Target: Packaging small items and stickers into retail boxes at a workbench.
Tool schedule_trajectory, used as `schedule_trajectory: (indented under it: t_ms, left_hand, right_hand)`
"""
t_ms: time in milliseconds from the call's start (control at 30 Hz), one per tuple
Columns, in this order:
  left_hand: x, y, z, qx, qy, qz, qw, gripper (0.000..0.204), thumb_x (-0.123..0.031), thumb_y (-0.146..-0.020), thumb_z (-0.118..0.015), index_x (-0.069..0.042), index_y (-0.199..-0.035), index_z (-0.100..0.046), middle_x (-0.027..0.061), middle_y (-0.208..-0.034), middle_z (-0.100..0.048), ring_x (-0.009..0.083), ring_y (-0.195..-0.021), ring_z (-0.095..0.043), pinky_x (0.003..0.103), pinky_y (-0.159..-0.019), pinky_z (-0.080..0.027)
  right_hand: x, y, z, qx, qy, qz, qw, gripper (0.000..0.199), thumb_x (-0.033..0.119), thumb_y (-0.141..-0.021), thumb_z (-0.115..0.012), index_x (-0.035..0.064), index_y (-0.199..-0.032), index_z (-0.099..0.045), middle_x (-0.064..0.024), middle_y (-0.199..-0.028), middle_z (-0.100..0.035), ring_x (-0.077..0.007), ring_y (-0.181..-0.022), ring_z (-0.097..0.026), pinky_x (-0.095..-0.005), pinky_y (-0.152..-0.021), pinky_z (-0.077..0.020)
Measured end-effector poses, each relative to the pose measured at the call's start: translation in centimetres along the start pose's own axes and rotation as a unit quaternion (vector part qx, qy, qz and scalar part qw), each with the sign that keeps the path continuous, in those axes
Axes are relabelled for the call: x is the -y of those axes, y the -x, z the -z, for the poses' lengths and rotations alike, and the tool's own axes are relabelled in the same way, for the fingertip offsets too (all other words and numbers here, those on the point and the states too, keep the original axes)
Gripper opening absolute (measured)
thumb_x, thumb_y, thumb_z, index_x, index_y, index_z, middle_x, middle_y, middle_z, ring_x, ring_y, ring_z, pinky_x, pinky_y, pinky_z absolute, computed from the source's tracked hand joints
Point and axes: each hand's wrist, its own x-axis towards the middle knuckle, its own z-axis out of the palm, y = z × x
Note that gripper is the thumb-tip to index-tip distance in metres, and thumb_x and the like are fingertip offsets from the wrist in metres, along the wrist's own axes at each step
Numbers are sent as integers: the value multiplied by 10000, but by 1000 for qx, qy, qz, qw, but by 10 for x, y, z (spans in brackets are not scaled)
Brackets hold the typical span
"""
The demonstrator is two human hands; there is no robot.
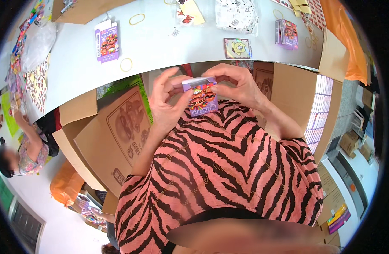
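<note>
A carton (107, 41) is lying leftmost on the table (160, 38); your left hand (167, 95) is gripping the left edge of the box (203, 100), which you are holding before your chest, below the table's near edge; your right hand (236, 82) is pinching its upper right corner; a card (237, 48), then a pack (289, 34), are lying beyond.
</note>
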Motion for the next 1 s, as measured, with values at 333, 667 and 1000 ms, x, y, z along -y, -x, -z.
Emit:
schedule_trajectory:
  t_ms: [333, 667, 1000]
  left_hand:
    - [-6, -15, 10, 103, -123, -93, 983, 153, -6, -811, -651, 11, -962, -632, 106, -956, -660, 149, -876, -630, 260, -784, -501]
    - [-22, -31, 14, 142, -120, 77, 979, 117, -60, -849, -629, 23, -931, -625, 47, -795, -645, 78, -740, -606, 222, -666, -493]
    - [-23, -34, 8, 152, -112, 93, 978, 70, -31, -823, -634, 16, -876, -626, 39, -794, -635, 72, -705, -588, 219, -633, -487]
  right_hand:
    - [3, -1, 4, 37, 41, 42, 998, 154, 15, -854, -608, -26, -998, -643, -87, -1043, -628, -110, -928, -584, -250, -808, -485]
    - [26, -8, 6, 39, 65, -16, 997, 120, 61, -875, -606, -32, -942, -642, -37, -882, -644, -58, -792, -575, -207, -707, -483]
    - [26, -6, 6, 30, 81, -10, 996, 61, 40, -854, -617, 6, -888, -657, -6, -818, -635, -32, -728, -553, -186, -633, -451]
